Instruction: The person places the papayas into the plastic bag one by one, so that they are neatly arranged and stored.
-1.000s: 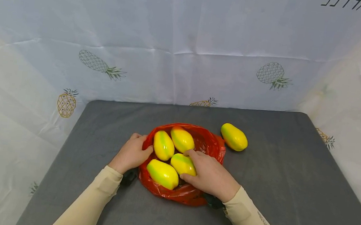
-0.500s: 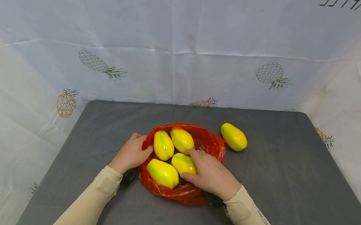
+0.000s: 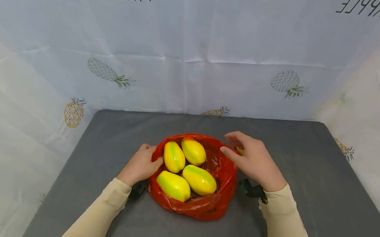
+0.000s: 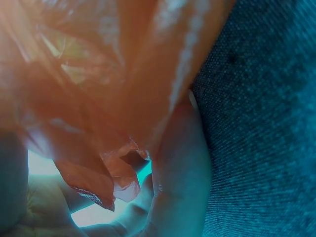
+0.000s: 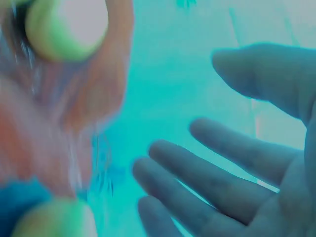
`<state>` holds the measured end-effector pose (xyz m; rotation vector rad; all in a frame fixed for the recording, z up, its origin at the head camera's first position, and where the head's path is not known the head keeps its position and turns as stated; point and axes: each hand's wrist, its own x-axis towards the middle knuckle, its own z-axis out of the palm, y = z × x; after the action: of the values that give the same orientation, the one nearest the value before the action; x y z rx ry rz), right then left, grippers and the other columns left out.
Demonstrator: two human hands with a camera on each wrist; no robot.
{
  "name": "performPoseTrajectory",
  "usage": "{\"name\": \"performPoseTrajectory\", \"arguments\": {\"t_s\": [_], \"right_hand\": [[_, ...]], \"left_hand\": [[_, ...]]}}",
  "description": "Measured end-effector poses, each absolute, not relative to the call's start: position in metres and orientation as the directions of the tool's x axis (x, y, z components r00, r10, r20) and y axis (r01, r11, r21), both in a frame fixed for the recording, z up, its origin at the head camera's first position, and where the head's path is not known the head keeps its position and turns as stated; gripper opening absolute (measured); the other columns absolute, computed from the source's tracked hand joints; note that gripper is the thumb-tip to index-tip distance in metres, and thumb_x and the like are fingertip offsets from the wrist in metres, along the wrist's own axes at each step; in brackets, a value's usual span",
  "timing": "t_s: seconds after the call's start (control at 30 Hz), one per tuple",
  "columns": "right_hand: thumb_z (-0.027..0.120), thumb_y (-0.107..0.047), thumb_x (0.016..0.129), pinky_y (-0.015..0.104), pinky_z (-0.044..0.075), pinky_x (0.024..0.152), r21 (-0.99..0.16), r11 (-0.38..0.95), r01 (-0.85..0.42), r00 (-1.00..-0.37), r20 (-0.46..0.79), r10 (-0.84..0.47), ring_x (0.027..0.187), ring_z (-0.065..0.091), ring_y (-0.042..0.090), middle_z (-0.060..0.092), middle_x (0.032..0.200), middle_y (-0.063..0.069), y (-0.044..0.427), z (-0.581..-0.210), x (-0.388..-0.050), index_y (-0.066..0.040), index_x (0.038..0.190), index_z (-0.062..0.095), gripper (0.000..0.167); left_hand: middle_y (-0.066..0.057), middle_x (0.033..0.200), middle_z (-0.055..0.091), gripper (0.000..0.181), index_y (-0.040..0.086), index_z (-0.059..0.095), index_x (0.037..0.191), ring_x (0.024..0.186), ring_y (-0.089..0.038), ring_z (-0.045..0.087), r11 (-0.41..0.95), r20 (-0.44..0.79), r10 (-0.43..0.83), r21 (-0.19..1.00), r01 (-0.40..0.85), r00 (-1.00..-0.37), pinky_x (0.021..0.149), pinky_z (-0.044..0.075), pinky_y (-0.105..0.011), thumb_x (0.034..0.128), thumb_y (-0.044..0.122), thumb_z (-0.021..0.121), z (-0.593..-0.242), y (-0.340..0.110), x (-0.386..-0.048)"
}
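Note:
A red plastic bag [image 3: 225,190] stands with its mouth wide on the grey table, several yellow-green papayas [image 3: 199,180] lying inside. At its left rim, my left hand [image 3: 140,164] grips the plastic between thumb and fingers; the left wrist view shows the crumpled bag edge [image 4: 94,173] held there. My right hand [image 3: 256,159] is in the air past the bag's right rim, holding nothing, its fingers spread in the right wrist view. Another papaya [image 3: 240,150] lies outside the bag, mostly hidden behind that hand. Papaya [image 5: 54,219] also shows at the lower left of the right wrist view.
The grey table [image 3: 312,206] has rounded far corners. White cloth [image 3: 201,32] printed with pineapples hangs behind it and along both sides. A dark strap [image 3: 251,188] is on the right wrist.
My right hand has let go of the papaya inside the bag and moved right and away, toward the loose papaya. The left hand keeps its grip. The head view has tilted slightly up.

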<state>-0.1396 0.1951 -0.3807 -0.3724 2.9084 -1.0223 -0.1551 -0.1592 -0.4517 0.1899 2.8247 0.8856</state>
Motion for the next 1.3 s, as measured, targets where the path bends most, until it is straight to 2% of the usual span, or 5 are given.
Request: {"name": "performPoseTrajectory", "arguments": {"t_s": [0.23,0.43,0.67,0.9,1.3], "right_hand": [[0.063,-0.054,0.105,0.065,0.050,0.112,-0.622,0.778,-0.087,-0.996,0.068,-0.056,0.135,0.062,0.045,0.063,0.152,0.019,0.236,-0.387,-0.154,-0.013,0.153,0.056,0.063],[0.063,-0.058,0.104,0.067,0.049,0.111,-0.613,0.789,-0.043,-0.999,0.011,-0.046,0.138,0.058,0.050,0.056,0.159,0.024,0.248,-0.400,-0.167,-0.012,0.161,0.047,0.075],[0.064,-0.060,0.103,0.068,0.046,0.115,-0.592,0.806,0.015,-0.997,-0.069,-0.032,0.147,0.051,0.048,0.048,0.165,0.025,0.251,-0.418,-0.178,-0.009,0.166,0.039,0.085],[0.067,-0.055,0.102,0.066,0.050,0.112,-0.567,0.823,0.004,-0.997,-0.070,-0.043,0.136,0.059,0.046,0.053,0.159,0.027,0.254,-0.429,-0.180,-0.006,0.164,0.042,0.083],[0.070,-0.053,0.101,0.066,0.050,0.110,-0.555,0.832,0.006,-0.996,-0.076,-0.044,0.130,0.060,0.045,0.055,0.157,0.027,0.254,-0.435,-0.180,-0.005,0.162,0.045,0.081]], "left_hand": [[-0.018,0.127,0.062,0.047,0.002,0.066,0.141,0.111,-0.032,0.062,0.810,-0.136,0.176,0.583,0.065,-0.975,0.095,0.061,-0.049,0.1048,0.032,0.062,-0.454,-0.157,-0.155],[-0.020,0.132,0.062,0.050,0.001,0.063,0.146,0.116,-0.034,0.062,0.817,-0.127,0.170,0.573,0.068,-0.977,0.098,0.060,-0.052,0.1049,0.030,0.062,-0.454,-0.162,-0.155],[-0.019,0.131,0.061,0.052,0.001,0.062,0.147,0.115,-0.033,0.062,0.825,-0.148,0.158,0.563,0.049,-0.976,0.097,0.060,-0.051,0.1047,0.032,0.061,-0.453,-0.163,-0.155],[-0.021,0.133,0.062,0.053,0.001,0.061,0.147,0.120,-0.035,0.061,0.828,-0.137,0.174,0.556,0.069,-0.975,0.100,0.059,-0.053,0.1052,0.032,0.061,-0.454,-0.160,-0.156],[-0.021,0.134,0.063,0.051,-0.001,0.063,0.145,0.120,-0.035,0.062,0.825,-0.134,0.174,0.561,0.070,-0.976,0.101,0.060,-0.054,0.1050,0.030,0.061,-0.450,-0.159,-0.155]]}}
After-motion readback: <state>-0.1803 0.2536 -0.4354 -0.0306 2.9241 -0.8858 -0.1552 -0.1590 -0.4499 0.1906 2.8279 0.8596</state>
